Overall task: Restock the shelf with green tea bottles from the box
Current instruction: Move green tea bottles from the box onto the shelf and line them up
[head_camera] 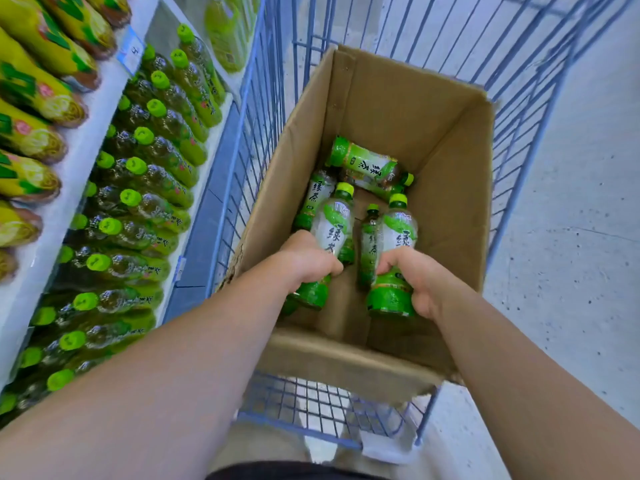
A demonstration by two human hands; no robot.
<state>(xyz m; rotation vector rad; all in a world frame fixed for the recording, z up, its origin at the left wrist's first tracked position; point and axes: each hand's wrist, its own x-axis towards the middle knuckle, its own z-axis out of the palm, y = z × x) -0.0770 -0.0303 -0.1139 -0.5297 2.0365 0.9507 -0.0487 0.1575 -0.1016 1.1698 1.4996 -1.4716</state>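
Left hand (308,258): fingers curled tight round the lower body of the left bottle (333,221), inside the box at its near left.
Right hand (417,277): fingers and thumb clamped round the green base of the right bottle (398,237), near the box middle.
Held bottles: both tilted, caps pointing far, bases toward the near wall, side by side but apart.
Loose bottles (363,162): several lie on the box floor beyond and under the held pair; the farthest lies crosswise.
Box (440,133): open cardboard, set in the cart.
Cart (249,126): blue wire, just right of the shelf.
Shelf (78,161): at left; rows of green-capped bottles (162,147) stand on the lower tier, yellow-wrapped bottles (34,95) above.
Floor (571,202): pale grey, at right.
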